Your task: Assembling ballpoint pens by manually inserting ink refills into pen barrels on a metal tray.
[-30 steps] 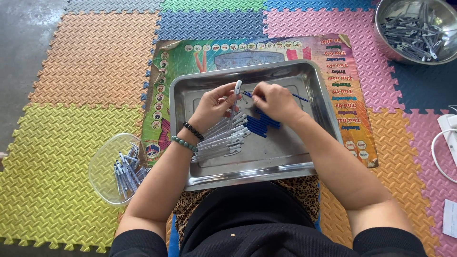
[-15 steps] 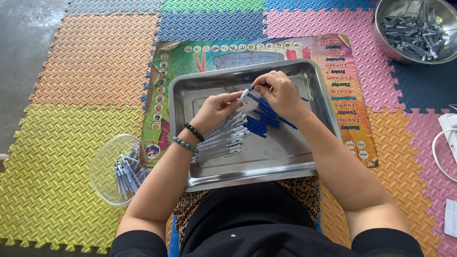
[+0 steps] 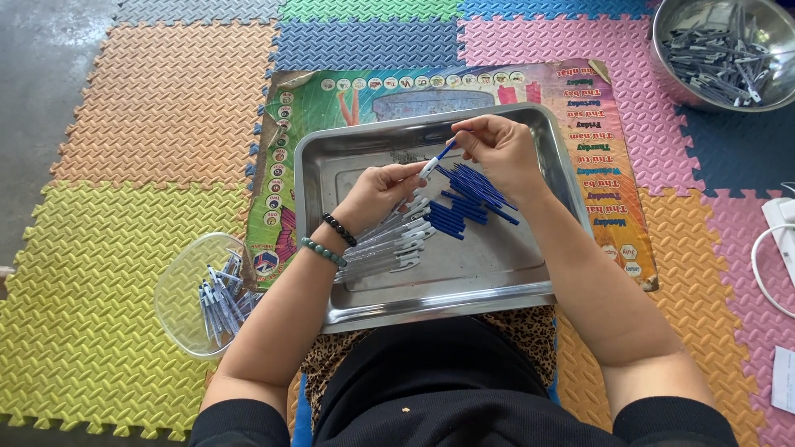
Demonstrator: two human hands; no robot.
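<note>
A steel tray rests on my lap and the floor mat. My left hand holds a white pen barrel by its lower part. My right hand pinches a thin blue refill whose end is in the barrel's top. Several loose blue refills lie in the tray under my right hand. A row of white and clear pen barrels lies in the tray below my left wrist, which wears two bead bracelets.
A clear plastic bowl with several pens sits on the yellow mat at left. A steel bowl of grey pen parts stands at the top right. A colourful poster lies under the tray. A white cable lies at right.
My hands have drawn slightly apart and risen over the tray. The right hand now holds a blue refill at the top of the barrel in my left hand.
</note>
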